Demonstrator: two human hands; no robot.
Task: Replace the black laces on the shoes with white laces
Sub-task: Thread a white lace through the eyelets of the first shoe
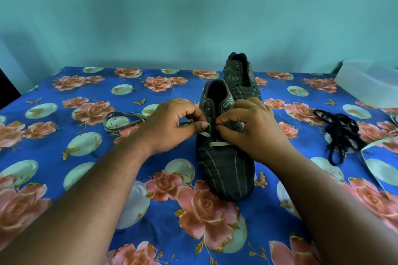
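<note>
My left hand (172, 122) and right hand (247, 122) pinch the flat white lace (217, 143) at the near striped fabric shoe (224, 170); limp black laces (340, 133) lie tangled far right on the floral cloth surface (64, 135).

I count two dark grey striped fabric shoes: the near one (224, 165) and the far one (241, 75). One tangled heap of black flat laces (341, 133). Two white flat laces, one partly threaded (217, 143), one loose at right (374, 144). One translucent plastic box (370, 84).
</note>
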